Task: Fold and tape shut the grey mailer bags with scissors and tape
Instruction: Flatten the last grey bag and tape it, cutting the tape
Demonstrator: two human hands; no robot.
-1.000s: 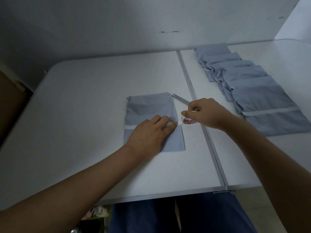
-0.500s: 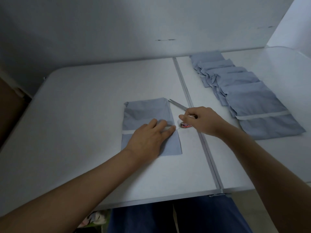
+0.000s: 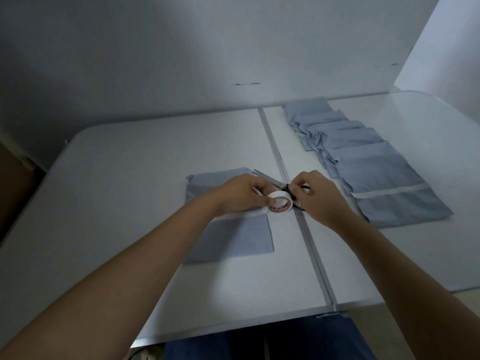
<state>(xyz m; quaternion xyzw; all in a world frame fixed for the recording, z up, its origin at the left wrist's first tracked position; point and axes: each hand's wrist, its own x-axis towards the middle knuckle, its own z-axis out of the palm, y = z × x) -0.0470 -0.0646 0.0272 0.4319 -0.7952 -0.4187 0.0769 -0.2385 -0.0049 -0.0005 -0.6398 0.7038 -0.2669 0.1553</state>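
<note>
— White folding table point(image 3: 130, 203), seam down the middle. Where is the mailer in hand?

— Grey mailer bag point(image 3: 233, 237) lies flat left of the seam, a white tape strip point(image 3: 241, 213) across its fold. My left hand point(image 3: 241, 194) pinches the tape roll point(image 3: 280, 202) at the bag's right edge.

— And the other hand?

— My right hand point(image 3: 315, 197) is closed around the black handles of the scissors point(image 3: 270, 180), blades pointing away over the bag's far corner.

— Surroundings?

— Finished mailer bags point(image 3: 363, 162) overlap in a row on the right half, well apart.
</note>
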